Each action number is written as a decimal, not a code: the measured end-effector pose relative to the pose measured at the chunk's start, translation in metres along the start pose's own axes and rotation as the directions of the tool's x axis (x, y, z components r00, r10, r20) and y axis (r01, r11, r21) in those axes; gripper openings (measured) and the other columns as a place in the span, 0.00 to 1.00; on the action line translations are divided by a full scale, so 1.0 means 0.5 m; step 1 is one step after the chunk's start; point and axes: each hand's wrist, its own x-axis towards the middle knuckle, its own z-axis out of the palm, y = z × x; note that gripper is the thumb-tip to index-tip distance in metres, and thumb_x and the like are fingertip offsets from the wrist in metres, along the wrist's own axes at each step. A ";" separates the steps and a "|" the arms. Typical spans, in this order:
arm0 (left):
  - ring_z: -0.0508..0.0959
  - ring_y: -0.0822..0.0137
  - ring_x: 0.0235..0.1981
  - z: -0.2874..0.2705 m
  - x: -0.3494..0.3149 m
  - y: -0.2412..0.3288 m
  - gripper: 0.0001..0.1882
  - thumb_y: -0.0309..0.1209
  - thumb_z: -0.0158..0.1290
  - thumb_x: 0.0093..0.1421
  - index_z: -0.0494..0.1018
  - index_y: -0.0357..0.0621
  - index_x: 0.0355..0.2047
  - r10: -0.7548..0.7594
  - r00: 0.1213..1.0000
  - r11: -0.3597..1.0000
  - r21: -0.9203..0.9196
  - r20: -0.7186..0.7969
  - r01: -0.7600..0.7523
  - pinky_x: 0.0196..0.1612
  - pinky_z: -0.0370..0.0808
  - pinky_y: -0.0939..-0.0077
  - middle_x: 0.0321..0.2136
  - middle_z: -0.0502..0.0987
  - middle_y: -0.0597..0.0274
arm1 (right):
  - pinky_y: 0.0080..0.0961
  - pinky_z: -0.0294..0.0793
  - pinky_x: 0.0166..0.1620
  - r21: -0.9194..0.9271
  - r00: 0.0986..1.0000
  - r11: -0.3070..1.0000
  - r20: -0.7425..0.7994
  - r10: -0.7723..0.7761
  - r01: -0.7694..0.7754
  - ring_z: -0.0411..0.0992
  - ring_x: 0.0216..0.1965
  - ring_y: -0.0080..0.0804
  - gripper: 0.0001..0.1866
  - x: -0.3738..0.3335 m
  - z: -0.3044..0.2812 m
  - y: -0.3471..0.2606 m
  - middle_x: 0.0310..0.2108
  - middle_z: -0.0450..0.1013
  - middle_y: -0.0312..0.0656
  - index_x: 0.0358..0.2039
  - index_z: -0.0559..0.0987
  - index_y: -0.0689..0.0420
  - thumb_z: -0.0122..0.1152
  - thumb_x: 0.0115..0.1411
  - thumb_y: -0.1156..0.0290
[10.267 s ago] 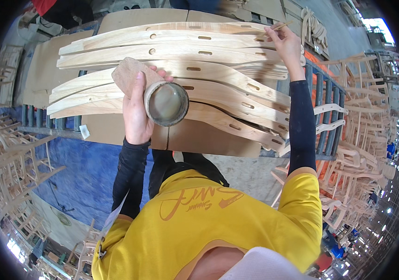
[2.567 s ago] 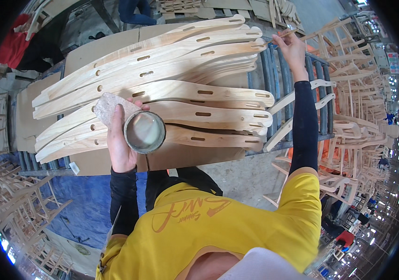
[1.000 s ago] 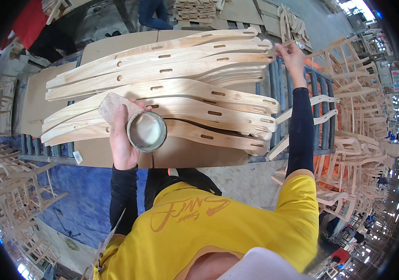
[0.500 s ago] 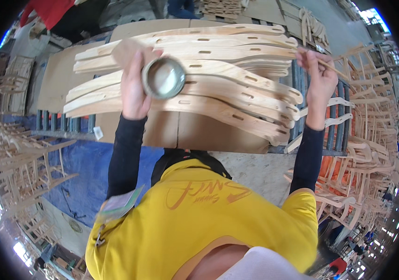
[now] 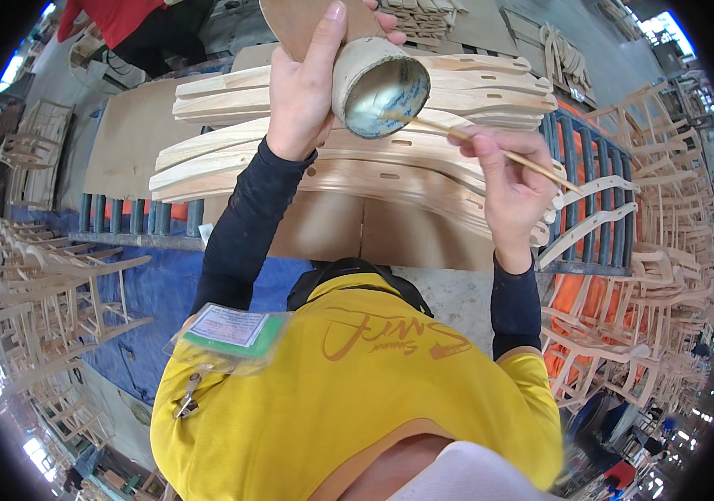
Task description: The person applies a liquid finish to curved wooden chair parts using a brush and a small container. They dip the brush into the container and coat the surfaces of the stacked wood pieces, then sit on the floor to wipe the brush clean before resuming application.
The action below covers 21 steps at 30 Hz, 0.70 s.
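My left hand (image 5: 305, 100) is closed around a cylindrical cup (image 5: 364, 68) whose pale outside is stained. Tilted, its mouth shows a whitish, shiny inside with blue smears. A flat brown piece (image 5: 290, 18), perhaps sandpaper or card, is held against the cup in the same hand. Between the thumb and fingers of my right hand (image 5: 514, 179) is a thin wooden stick (image 5: 440, 128), its far end inside the cup's mouth. Beneath both hands lie several curved wooden slats (image 5: 232, 149) with oval slots, side by side in two groups.
Brown cardboard (image 5: 315, 230) covers part of a metal-barred table (image 5: 136, 242). Two small curved wooden pieces (image 5: 584, 230) rest on its bars at right. Stacked wooden frames (image 5: 666, 184) crowd the right side, and more frames (image 5: 65, 275) stand at left. A person in red (image 5: 127, 29) is at the far left.
My left hand has raised the cup farther out and to the right, tilting its mouth. My right hand has come in from the right, bringing the stick's end into the cup.
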 end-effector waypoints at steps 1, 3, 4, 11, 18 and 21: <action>0.82 0.58 0.40 0.002 0.001 0.012 0.19 0.38 0.47 0.72 0.68 0.33 0.51 0.005 1.000 1.000 0.023 0.004 -0.005 0.44 0.81 0.64 0.39 0.79 0.49 | 0.33 0.83 0.45 0.032 0.999 0.999 -0.048 -0.002 0.004 0.81 0.40 0.44 0.05 0.001 0.010 -0.006 0.39 0.79 0.58 0.38 0.72 0.65 0.59 0.65 0.80; 0.82 0.58 0.40 0.008 0.007 0.032 0.20 0.39 0.48 0.72 0.67 0.32 0.52 0.013 1.000 0.998 0.061 0.019 -0.014 0.44 0.81 0.64 0.39 0.79 0.48 | 0.34 0.84 0.45 0.037 0.998 0.999 -0.058 -0.015 0.017 0.81 0.40 0.45 0.05 0.005 0.031 -0.005 0.39 0.79 0.59 0.38 0.71 0.65 0.59 0.65 0.81; 0.82 0.58 0.40 0.008 0.010 0.037 0.20 0.39 0.48 0.72 0.67 0.32 0.52 0.024 0.999 0.998 0.059 0.048 -0.027 0.45 0.81 0.64 0.39 0.79 0.48 | 0.34 0.84 0.44 0.040 0.998 0.999 -0.063 -0.021 0.024 0.81 0.41 0.45 0.05 0.006 0.038 -0.005 0.40 0.79 0.60 0.39 0.71 0.65 0.58 0.65 0.81; 0.83 0.58 0.41 -0.004 0.022 0.053 0.20 0.39 0.47 0.72 0.67 0.31 0.52 0.088 0.980 0.996 0.014 0.176 -0.092 0.45 0.81 0.65 0.40 0.79 0.48 | 0.34 0.84 0.44 -0.034 0.992 0.994 -0.068 -0.107 0.105 0.81 0.41 0.46 0.05 0.004 0.056 -0.024 0.40 0.78 0.60 0.39 0.71 0.65 0.58 0.65 0.82; 0.82 0.58 0.41 0.007 0.028 0.063 0.21 0.40 0.47 0.72 0.67 0.30 0.51 0.141 0.961 0.988 0.033 0.236 -0.153 0.45 0.81 0.65 0.39 0.79 0.47 | 0.34 0.84 0.43 -0.043 0.988 0.992 -0.102 -0.120 0.116 0.81 0.40 0.47 0.05 0.008 0.052 -0.039 0.41 0.78 0.60 0.40 0.71 0.64 0.58 0.65 0.82; 0.82 0.58 0.40 0.015 0.032 0.067 0.22 0.41 0.47 0.72 0.67 0.30 0.51 0.149 0.964 0.983 0.070 0.222 -0.168 0.45 0.81 0.65 0.39 0.79 0.48 | 0.34 0.84 0.42 -0.029 0.987 0.993 -0.106 -0.119 0.116 0.81 0.40 0.46 0.05 0.006 0.058 -0.025 0.41 0.78 0.61 0.39 0.71 0.64 0.58 0.65 0.81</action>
